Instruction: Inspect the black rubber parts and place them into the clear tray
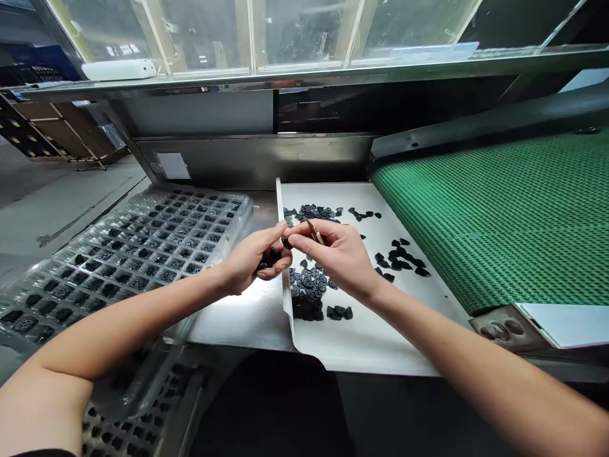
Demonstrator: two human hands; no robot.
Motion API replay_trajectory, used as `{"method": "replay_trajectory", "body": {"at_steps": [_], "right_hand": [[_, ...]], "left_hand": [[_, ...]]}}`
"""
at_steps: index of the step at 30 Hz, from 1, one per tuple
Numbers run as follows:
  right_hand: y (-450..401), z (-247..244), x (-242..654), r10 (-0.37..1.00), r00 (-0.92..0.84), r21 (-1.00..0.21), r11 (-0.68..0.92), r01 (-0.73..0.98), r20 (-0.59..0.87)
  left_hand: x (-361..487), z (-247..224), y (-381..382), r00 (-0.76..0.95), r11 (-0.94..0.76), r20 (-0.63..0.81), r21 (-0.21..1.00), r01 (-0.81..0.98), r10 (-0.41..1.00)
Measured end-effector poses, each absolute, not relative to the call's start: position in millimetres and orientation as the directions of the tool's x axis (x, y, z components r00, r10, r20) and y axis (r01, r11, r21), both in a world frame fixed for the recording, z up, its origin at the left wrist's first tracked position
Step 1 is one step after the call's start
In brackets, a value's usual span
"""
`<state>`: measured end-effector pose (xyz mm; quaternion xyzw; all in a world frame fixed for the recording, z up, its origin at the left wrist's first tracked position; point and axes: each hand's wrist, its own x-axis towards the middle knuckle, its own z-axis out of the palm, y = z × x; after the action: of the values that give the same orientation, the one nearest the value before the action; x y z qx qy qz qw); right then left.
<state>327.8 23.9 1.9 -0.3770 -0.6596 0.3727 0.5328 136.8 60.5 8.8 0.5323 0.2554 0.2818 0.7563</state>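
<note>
Over the left edge of the white tray [380,346], my two hands meet at a small black part [286,242]. My left hand [257,257] is closed, with more black pieces [270,256] gathered in its curled fingers. Thumb and forefinger of my right hand [340,254] pinch at the small part. A slim, pointed metal tool [315,232] is tucked in the right hand's fingers; its exact kind is unclear. Below the hands lie a heap of round grey-black parts [311,282] and a small dark group [339,312].
Left of the tray, a clear plastic blister tray [143,254] holds black parts in its pockets. Another filled tray [128,425] sits lower down. Loose black pieces [402,259] lie on the white tray's right side. Beyond runs a green conveyor belt [499,209].
</note>
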Motion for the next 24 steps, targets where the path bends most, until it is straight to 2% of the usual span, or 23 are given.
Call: {"method": "replay_trajectory", "body": {"at_steps": [8, 13, 16, 18, 20, 24], "right_hand": [[23, 4, 331, 0.82, -0.254, -0.789, 0.567, 0.238, 0.513], [29, -2, 331, 0.832, -0.255, -0.806, 0.547, 0.226, 0.493], [28, -5, 330, 0.845, -0.267, -0.84, 0.514, 0.172, 0.463], [26, -4, 332, 0.846, -0.269, -0.833, 0.516, 0.2, 0.46], [24, -2, 335, 0.832, -0.254, -0.784, 0.552, 0.284, 0.494], [19, 2, 338, 0.749, -0.257, -0.603, 0.651, 0.462, 0.611]], "left_hand": [[115, 2, 64, 0.732, 0.359, -0.173, 0.927, -0.104, 0.659], [113, -10, 73, 0.757, 0.387, -0.15, 0.911, -0.145, 0.636], [113, -10, 72, 0.73, 0.393, -0.146, 0.902, -0.18, 0.668], [114, -8, 71, 0.695, 0.387, -0.136, 0.896, -0.218, 0.706], [113, -6, 73, 0.667, 0.366, -0.111, 0.895, -0.256, 0.737], [112, -4, 75, 0.641, 0.327, -0.069, 0.899, -0.292, 0.764]]}}
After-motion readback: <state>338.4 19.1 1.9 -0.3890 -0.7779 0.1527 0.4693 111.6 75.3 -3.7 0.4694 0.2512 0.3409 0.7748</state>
